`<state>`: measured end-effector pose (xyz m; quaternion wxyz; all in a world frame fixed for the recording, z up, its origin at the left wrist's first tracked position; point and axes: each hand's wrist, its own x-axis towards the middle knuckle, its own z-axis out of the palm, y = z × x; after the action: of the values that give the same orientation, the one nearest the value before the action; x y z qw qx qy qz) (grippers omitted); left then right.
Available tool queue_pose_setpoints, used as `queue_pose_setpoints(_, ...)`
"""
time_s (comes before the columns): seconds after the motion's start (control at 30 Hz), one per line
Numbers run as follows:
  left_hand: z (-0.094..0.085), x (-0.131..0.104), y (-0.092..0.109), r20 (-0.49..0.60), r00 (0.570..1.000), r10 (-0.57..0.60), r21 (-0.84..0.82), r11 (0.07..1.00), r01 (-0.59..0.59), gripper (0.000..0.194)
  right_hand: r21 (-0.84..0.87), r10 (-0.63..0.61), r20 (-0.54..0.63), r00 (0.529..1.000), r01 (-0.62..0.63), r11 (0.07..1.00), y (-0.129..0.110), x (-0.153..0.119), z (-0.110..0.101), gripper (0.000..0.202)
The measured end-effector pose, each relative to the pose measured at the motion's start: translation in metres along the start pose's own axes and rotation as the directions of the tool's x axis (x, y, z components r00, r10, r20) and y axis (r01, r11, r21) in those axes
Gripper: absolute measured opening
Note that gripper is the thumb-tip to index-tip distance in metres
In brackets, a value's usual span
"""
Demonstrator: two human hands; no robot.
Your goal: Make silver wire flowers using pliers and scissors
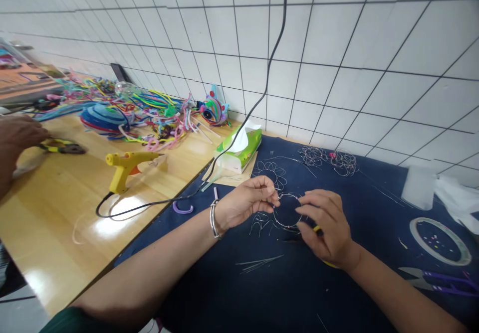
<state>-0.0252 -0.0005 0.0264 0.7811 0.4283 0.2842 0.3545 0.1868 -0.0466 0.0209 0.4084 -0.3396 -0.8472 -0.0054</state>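
My left hand (251, 202) pinches the left edge of a thin wire ring (277, 220) dotted with small beads. At its right edge, my right hand (331, 228) holds the same ring lightly with curved fingertips; thumb and forefinger are somewhat apart. Partly hidden beneath my right hand is a tool with yellow handles (331, 264). A flower-shaped wire piece (270, 169) lies behind the ring. Bent wire loops (261, 222) lie below my left fingers, and several straight wire pieces (260, 262) are nearer to me on the dark blue cloth (224, 293).
A yellow glue gun (125, 166) and its black cord (270, 64) lie left, beside a green tissue pack (243, 148). Another person's hand (22, 136) is by pliers (65, 146). Tangled wire (342, 163), a bead-filled ring dish (415, 231) and purple-handled snips (445, 285) sit right.
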Motion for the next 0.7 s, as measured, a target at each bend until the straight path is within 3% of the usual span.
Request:
queue_pose_setpoints(0.07,-0.001,0.0,0.002,-0.006,1.0,0.006,0.008,1.0,-0.006,0.011,0.124,0.188,-0.017,0.982,-0.184,0.975,0.002,0.002,0.0,0.019)
queue_pose_setpoints(0.13,-0.002,0.0,0.003,-0.01,1.0,0.005,0.018,1.0,-0.005,0.011,0.232,0.36,0.04,0.932,-0.359,0.904,0.003,0.004,0.001,0.018)
queue_pose_setpoints(0.23,-0.003,0.0,0.003,-0.015,1.0,0.0,0.033,0.999,0.001,0.011,0.343,0.478,0.161,0.863,-0.503,0.793,0.005,0.004,0.004,0.021)
queue_pose_setpoints(0.43,-0.003,0.001,0.003,-0.032,0.999,-0.017,0.059,0.998,0.019,0.013,0.415,0.406,0.305,0.861,-0.504,0.757,0.011,0.004,0.003,0.037)
queue_pose_setpoints(0.7,-0.004,0.0,0.004,0.003,0.999,-0.032,0.023,0.999,0.032,0.014,0.379,0.336,0.369,0.867,-0.47,0.797,0.011,0.005,0.002,0.031)
